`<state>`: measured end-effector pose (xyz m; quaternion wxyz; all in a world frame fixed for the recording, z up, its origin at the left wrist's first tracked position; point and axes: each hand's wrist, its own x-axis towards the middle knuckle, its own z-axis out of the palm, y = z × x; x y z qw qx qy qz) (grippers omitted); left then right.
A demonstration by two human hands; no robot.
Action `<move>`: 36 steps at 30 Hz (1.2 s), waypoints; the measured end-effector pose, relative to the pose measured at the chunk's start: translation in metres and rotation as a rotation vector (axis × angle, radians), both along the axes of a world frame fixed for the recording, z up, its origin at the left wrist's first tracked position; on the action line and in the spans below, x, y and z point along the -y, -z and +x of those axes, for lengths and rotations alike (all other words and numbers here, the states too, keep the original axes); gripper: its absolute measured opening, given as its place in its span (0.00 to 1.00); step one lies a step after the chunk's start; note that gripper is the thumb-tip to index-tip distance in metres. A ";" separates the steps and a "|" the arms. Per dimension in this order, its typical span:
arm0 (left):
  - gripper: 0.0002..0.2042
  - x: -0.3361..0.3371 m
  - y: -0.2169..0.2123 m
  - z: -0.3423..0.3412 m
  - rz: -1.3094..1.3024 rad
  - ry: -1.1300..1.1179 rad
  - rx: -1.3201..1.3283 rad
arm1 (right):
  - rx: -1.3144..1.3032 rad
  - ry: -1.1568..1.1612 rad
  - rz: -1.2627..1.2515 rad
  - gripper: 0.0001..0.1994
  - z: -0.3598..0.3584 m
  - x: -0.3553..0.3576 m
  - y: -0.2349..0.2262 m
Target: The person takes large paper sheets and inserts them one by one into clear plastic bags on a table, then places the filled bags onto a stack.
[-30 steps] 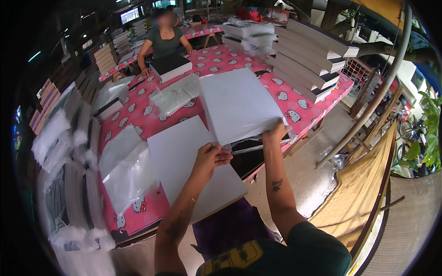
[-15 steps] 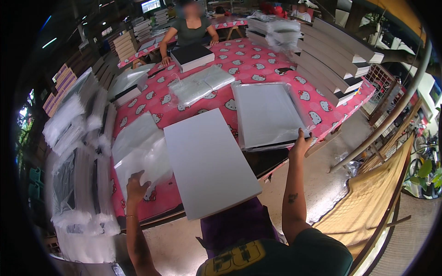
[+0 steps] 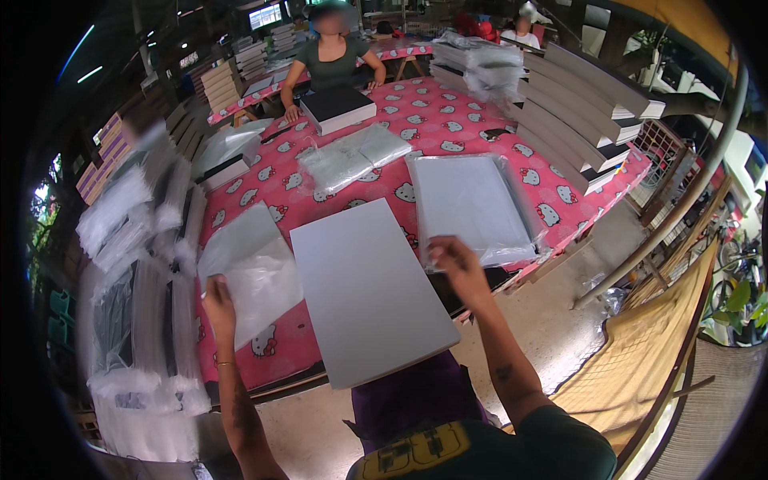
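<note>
Your left hand [image 3: 218,308] has dropped to the desk's [image 3: 416,120] near-left edge since a moment ago, its fingers now pinching a limp, translucent plastic bag [image 3: 248,268]. Your right hand [image 3: 456,260] has set the bagged white panel [image 3: 472,204] flat near the near-right edge, fingers closed on the crinkled film mouth. The bare, matte, stiff grey board [image 3: 368,292] lies between them, overhanging the near edge, so it looks next for bagging.

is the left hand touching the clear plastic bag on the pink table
Touching. The head view shows the left hand with its fingers on the lower edge of the clear plastic bag, with no gap between them.
</note>
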<state>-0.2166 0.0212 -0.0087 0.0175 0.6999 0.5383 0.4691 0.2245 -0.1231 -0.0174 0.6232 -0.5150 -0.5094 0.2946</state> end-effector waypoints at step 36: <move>0.07 0.038 0.095 0.102 0.437 0.218 -0.413 | 0.837 0.557 -0.555 0.33 0.218 0.116 0.097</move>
